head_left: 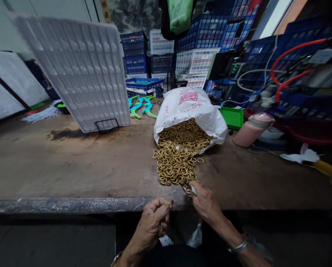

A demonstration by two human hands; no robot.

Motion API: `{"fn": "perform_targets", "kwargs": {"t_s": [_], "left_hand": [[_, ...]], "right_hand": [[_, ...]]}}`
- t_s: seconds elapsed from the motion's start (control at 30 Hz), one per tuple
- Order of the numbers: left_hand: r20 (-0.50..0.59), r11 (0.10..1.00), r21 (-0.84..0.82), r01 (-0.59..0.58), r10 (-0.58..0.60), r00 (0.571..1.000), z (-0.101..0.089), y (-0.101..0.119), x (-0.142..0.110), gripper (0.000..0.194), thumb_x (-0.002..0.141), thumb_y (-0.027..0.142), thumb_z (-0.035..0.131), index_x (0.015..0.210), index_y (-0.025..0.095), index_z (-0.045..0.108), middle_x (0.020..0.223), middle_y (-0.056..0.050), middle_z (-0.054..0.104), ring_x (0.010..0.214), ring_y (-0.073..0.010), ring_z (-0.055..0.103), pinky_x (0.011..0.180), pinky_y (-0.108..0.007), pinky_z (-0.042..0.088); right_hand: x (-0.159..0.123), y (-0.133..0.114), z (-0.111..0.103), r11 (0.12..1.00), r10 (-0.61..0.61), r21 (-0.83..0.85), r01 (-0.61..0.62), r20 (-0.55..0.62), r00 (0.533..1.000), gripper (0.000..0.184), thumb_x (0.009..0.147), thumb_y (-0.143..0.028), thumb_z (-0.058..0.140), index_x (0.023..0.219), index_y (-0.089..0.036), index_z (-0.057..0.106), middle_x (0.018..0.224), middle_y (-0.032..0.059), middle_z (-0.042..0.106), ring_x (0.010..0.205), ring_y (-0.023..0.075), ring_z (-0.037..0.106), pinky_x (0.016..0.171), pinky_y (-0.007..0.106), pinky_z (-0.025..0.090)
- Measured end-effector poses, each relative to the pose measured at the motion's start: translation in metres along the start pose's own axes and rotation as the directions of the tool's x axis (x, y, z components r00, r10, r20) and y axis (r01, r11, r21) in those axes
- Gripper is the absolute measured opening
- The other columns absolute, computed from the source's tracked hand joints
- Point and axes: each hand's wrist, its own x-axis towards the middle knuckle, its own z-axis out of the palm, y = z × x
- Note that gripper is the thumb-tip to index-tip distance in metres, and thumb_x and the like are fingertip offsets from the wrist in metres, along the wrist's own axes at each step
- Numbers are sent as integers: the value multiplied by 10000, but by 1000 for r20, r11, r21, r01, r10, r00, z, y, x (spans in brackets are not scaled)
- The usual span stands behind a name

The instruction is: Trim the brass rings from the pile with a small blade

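Observation:
My left hand (155, 218) is closed just off the table's front edge, with a brass-coloured ring (170, 203) pinched between thumb and fingertips. More may be hidden inside the curled fingers. My right hand (207, 204) reaches to the near edge of a heap of brass-coloured rings (173, 167), its fingers bent together. A small whitish piece (194, 190) shows at its thumb; I cannot tell what it is. The heap spills from the mouth of a white sack (188, 102) with red print, lying on its side and still holding many rings.
On the wooden table (121, 159) a ribbed white panel (79, 70) stands in a black wire holder (107, 125). To the right are a pink bottle (253, 128), a green tray (232, 118) and orange hoses (277, 70). Stacked crates (198, 61) fill the back.

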Motion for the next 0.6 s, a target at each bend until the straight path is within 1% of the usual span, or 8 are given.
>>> {"fn": "perform_targets", "kwargs": {"t_s": [0.07, 0.13, 0.2, 0.27, 0.33, 0.43, 0.53, 0.6], "left_hand": [[31, 996, -13, 87, -87, 996, -3, -9, -4, 259, 703, 397, 594, 724, 167, 476, 464, 87, 401, 299, 1, 228, 306, -140, 111], [40, 986, 8, 166, -166, 985, -9, -22, -7, 262, 690, 394, 602, 698, 157, 490, 440, 82, 413, 282, 0, 221, 291, -142, 111], [40, 964, 16, 264, -264, 964, -19, -40, -7, 268, 660, 385, 630, 704, 148, 513, 453, 65, 457, 279, -6, 267, 286, -140, 123], [5, 942, -37, 333, -333, 943, -32, -58, -2, 264, 631, 361, 656, 687, 142, 519, 459, 66, 459, 279, 1, 268, 289, -133, 104], [-62, 922, -111, 371, -379, 923, -43, -75, 6, 241, 622, 329, 660, 679, 140, 522, 462, 67, 462, 276, 6, 256, 295, -128, 78], [-168, 910, -198, 366, -399, 901, -53, -93, 22, 174, 640, 258, 637, 662, 121, 532, 449, 64, 445, 283, 5, 291, 308, -111, 97], [-269, 924, -157, 349, -380, 885, -53, -100, 38, 147, 697, 213, 577, 604, 117, 516, 439, 49, 437, 288, -13, 321, 305, -118, 136], [-304, 949, -102, 299, -316, 899, -50, -101, 49, 224, 723, 214, 552, 530, 141, 464, 408, 50, 416, 290, -31, 336, 303, -132, 167]], "right_hand": [[0, 17, -8, 990, 117, 95, -109, -94, 989, 231, 756, -269, 331, 793, -192, 546, 619, 30, 595, 563, 145, 535, 534, 221, 355], [-1, 36, -18, 965, 236, 163, -207, -185, 954, 289, 763, -378, 328, 772, -191, 549, 623, 37, 600, 558, 149, 536, 529, 228, 377], [-5, 53, -27, 940, 323, 197, -279, -246, 914, 319, 745, -427, 336, 749, -189, 549, 606, 36, 594, 545, 152, 534, 520, 232, 387], [-12, 66, -33, 924, 369, 211, -319, -272, 889, 312, 726, -433, 353, 724, -186, 544, 580, 31, 579, 522, 148, 524, 507, 232, 388], [-19, 72, -34, 924, 369, 206, -322, -264, 891, 298, 732, -424, 355, 703, -187, 533, 568, 25, 568, 508, 141, 515, 505, 230, 384], [-25, 70, -26, 948, 303, 165, -272, -206, 930, 279, 774, -389, 338, 710, -190, 524, 584, 23, 573, 523, 137, 524, 517, 226, 378], [-27, 61, -17, 976, 216, 67, -208, -135, 967, 231, 794, -337, 355, 785, -191, 534, 619, 23, 592, 570, 147, 554, 539, 228, 367], [-26, 54, -14, 984, 169, -35, -173, -91, 981, 193, 799, -301, 380, 833, -194, 537, 676, 30, 616, 626, 159, 575, 557, 234, 352]]}}
